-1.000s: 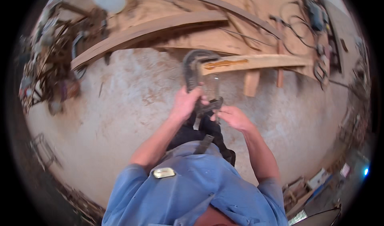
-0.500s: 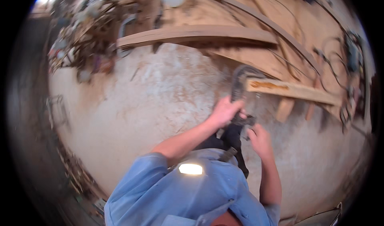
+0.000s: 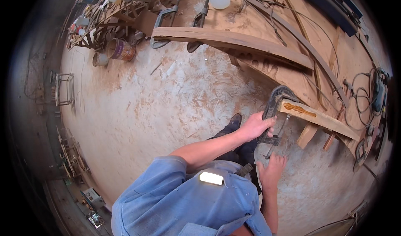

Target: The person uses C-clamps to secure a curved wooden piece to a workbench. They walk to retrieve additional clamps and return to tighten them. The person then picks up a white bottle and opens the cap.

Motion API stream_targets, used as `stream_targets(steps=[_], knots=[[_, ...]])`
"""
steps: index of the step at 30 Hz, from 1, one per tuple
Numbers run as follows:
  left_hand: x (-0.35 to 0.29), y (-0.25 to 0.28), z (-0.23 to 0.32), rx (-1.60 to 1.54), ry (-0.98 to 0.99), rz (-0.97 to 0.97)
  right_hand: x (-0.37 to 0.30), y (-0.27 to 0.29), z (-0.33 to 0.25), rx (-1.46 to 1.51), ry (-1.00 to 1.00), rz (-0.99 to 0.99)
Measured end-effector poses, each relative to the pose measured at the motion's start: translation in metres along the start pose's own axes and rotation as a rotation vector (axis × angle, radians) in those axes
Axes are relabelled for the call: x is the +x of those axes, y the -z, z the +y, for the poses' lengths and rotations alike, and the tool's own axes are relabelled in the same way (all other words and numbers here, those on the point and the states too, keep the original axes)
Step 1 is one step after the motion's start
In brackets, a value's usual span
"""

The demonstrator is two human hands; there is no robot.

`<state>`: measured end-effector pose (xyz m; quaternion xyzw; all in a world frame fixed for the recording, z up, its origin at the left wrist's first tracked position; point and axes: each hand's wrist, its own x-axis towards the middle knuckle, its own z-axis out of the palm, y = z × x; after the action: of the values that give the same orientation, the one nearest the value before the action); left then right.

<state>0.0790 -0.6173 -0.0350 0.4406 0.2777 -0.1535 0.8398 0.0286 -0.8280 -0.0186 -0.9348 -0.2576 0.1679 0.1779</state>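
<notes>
1. At the right of the floor [image 3: 158, 110], a dark metal clamp [image 3: 273, 106] sits over the near end of a curved wooden plank [image 3: 319, 118]; its screw rod points down toward the person.
2. The left hand [image 3: 257, 127] wraps around the clamp's frame, its grip pressed together on the metal, thumb on the near side.
3. The right hand [image 3: 271, 169] lies just below the clamp's screw handle [image 3: 270, 153], fingers spread and fingertips near or touching the handle; whether they touch cannot be told.
4. The plank carries an orange-brown streak [image 3: 297, 108] on its top face just beside the clamp, and short wooden blocks [image 3: 308, 135] stand under it.
5. A second, longer curved plank [image 3: 234, 41] lies well apart, higher on the floor, with another clamp [image 3: 163, 20] at its far left end.
6. A tin can [image 3: 120, 50] and a smaller cup [image 3: 99, 59] stand at the upper left, beside a cluttered wooden rack [image 3: 112, 6].
7. Coiled cables [image 3: 363, 94] lie at the right edge.
8. The person's blue shirt [image 3: 188, 202] fills the lower centre.
</notes>
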Motion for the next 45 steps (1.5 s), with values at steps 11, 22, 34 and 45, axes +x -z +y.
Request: stream_targets(steps=[11,22,34,45], knots=[[0.005,-0.003,-0.003,-0.045,0.058,0.128,0.006,-0.042,0.010,0.210,-0.066,0.327],[0.010,0.001,-0.013,-0.088,-0.012,0.036,-0.002,-0.035,0.005,0.365,-0.213,0.306],[0.009,-0.003,-0.010,-0.039,-0.034,0.055,-0.005,-0.053,-0.006,1.672,-0.629,0.109],[0.010,-0.002,-0.007,-0.049,-0.018,0.051,-0.012,-0.048,0.004,2.767,-0.657,-0.278]])
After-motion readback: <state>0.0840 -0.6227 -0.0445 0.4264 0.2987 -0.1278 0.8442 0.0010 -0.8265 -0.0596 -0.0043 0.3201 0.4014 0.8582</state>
